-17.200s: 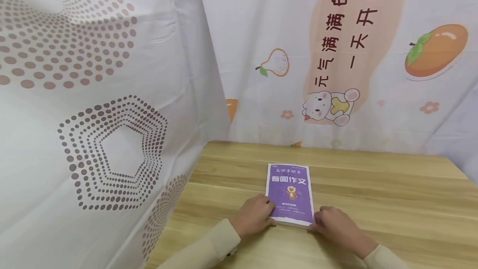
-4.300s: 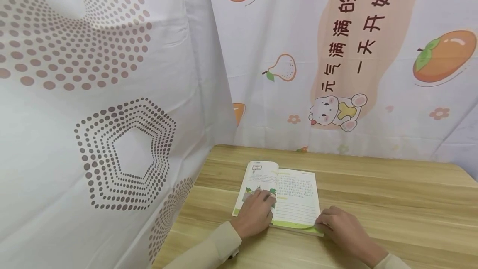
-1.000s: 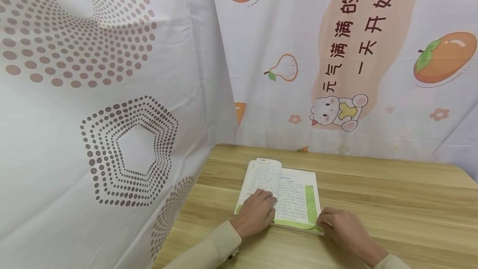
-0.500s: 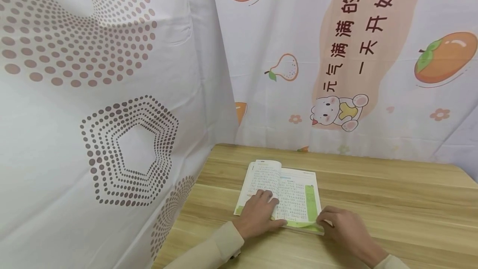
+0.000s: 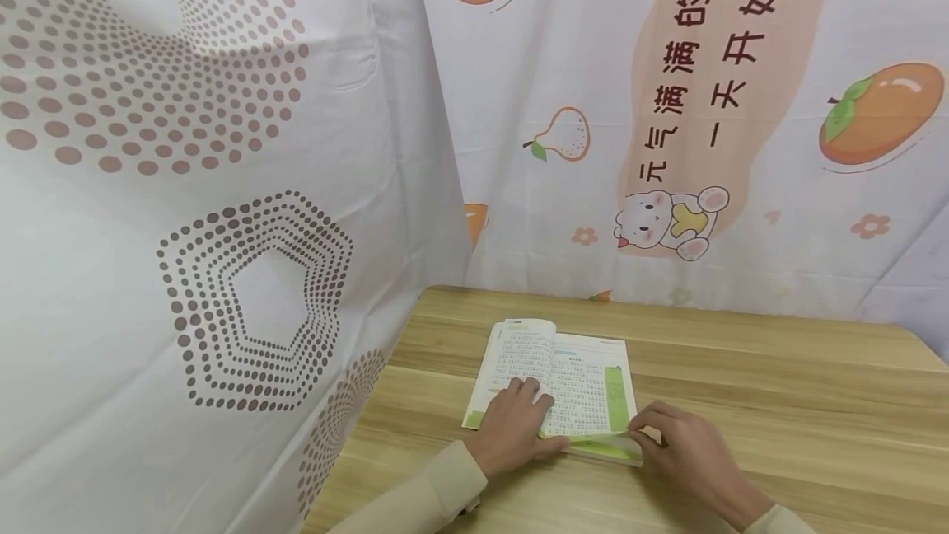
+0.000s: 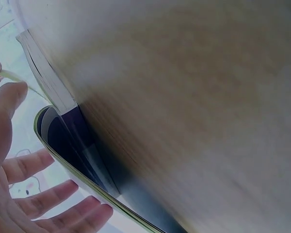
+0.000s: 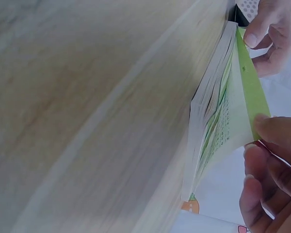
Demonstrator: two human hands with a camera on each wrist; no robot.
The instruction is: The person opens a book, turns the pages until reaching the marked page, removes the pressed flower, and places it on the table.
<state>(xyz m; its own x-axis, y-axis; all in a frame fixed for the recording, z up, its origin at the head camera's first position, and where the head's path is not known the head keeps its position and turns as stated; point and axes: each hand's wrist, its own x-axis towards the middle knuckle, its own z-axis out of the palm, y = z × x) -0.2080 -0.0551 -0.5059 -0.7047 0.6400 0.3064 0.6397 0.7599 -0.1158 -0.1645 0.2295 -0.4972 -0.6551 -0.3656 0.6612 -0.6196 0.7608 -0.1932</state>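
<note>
An open book (image 5: 582,394) lies on the wooden table, with printed text and green bands along the page edges. My left hand (image 5: 511,428) rests on the lower part of the left-hand pages, fingers spread, thumb out toward the lower inner edge. Between thumb and fingers, my right hand (image 5: 685,452) pinches the lower right corner of a page (image 7: 252,82). In the right wrist view that page bows up from the stack beneath it. The left wrist view shows the book's curved-back left part (image 6: 82,174) and part of its dark purple cover.
The wooden table (image 5: 778,402) extends to the right of the book. A white curtain with dot patterns (image 5: 245,295) hangs close on the left. Behind the table hangs another curtain (image 5: 519,188) with fruit drawings and Chinese writing.
The book was closed, purple cover up, then stood open at an illustrated page. Over the last second, my left thumb has stretched rightward and my right hand has raised the page corner.
</note>
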